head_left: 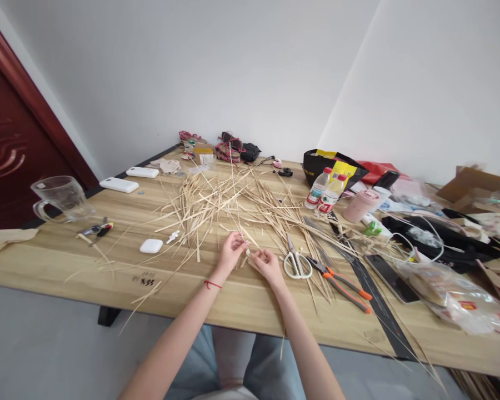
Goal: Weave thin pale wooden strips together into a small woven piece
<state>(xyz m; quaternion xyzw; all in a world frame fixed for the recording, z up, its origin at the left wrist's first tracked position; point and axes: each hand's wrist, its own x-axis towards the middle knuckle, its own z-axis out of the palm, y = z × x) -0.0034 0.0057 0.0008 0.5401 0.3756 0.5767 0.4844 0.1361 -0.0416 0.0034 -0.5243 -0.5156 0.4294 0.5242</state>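
Over the front middle of the table, my left hand (232, 250) and my right hand (268, 263) meet at a small piece of woven straw (247, 251), both pinching it between the fingertips. Long thin straw strips (235, 191) stick up and away from it. Behind my hands spreads a loose heap of flat straw strips (191, 205). White-handled scissors (298, 265) lie just right of my right hand, and beside them rest pliers with orange and grey handles (345, 288).
At left are a glass mug (66, 199), white power banks (119, 184) and an earbud case (151, 246). Water bottles (330, 195), a pink cup (360, 205), a phone (391, 278) and plastic bags (462, 294) crowd the right side. The wall (241, 66) stands behind the table.
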